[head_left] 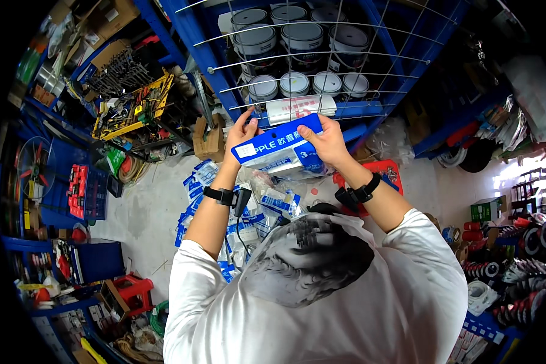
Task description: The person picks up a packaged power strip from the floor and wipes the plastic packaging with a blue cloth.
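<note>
A clear plastic pack with a blue printed header card [279, 141] is held up in front of the wire grid, slightly tilted, its right end higher. My right hand [329, 142] grips that right end, thumb across the card's face and fingers behind it. My left hand [244, 132] is at the card's left end, fingers stretched up and apart close to the grid; whether it touches the card is hard to tell. Below, a heap of similar blue-and-white packs [224, 212] lies on the floor. A white roll with red print [300, 109] sits behind the grid's lower wires.
Behind the wire grid [315, 73] on its blue frame stand several paint cans [302, 36]. A red stool [389, 176] is by my right forearm. An opened cardboard box [208, 138] and a yellow tool rack [133, 112] are at the left. Shelves of hardware line both sides.
</note>
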A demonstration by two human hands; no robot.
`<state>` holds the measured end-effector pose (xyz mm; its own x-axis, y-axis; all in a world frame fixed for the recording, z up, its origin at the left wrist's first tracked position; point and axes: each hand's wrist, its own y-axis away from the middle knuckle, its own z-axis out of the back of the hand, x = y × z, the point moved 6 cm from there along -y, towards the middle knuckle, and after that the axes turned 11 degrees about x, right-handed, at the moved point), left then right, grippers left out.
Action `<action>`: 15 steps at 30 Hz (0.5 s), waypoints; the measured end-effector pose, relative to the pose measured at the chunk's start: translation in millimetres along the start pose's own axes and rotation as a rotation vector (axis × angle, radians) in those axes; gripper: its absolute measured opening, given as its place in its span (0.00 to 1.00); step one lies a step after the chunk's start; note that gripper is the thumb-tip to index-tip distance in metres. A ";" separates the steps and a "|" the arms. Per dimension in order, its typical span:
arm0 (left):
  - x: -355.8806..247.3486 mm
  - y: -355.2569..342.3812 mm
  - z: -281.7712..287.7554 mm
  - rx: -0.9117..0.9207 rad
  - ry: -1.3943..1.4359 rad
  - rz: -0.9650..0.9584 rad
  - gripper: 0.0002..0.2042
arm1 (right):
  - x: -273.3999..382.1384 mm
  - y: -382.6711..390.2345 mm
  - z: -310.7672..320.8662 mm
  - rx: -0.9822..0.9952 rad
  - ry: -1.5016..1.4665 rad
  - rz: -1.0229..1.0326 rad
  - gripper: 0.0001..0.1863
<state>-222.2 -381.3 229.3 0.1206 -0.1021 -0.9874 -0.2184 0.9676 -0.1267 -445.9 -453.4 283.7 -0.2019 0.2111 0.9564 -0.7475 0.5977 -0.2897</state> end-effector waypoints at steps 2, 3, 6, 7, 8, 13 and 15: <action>4.2 -4.7 -0.5 -0.031 -0.015 -0.032 0.19 | -4.1 -4.1 4.0 0.014 -0.027 -0.018 0.15; 10.5 -9.1 1.3 -0.043 -0.026 -0.054 0.17 | -5.9 -6.2 5.2 0.023 -0.040 -0.026 0.15; 19.2 -13.7 0.3 -0.078 0.046 -0.079 0.12 | -12.5 -10.6 9.5 0.018 -0.025 -0.068 0.15; 20.8 -13.6 -0.6 -0.081 0.083 -0.081 0.11 | -15.2 -12.8 9.9 0.017 -0.043 -0.075 0.15; 20.5 -13.7 -2.7 -0.082 0.121 -0.083 0.11 | -18.2 -14.8 10.9 0.014 -0.059 -0.084 0.15; 20.5 -12.0 -5.9 -0.124 0.058 -0.112 0.10 | -38.5 -22.4 7.1 0.014 -0.203 -0.110 0.15; 24.4 -11.9 -5.5 -0.046 0.164 -0.156 0.10 | -41.5 -25.4 2.0 0.018 -0.241 -0.128 0.16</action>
<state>-221.9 -396.6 206.3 -0.0016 -0.2894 -0.9572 -0.2541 0.9259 -0.2795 -419.8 -479.0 251.4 -0.2480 -0.0569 0.9671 -0.7873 0.5935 -0.1670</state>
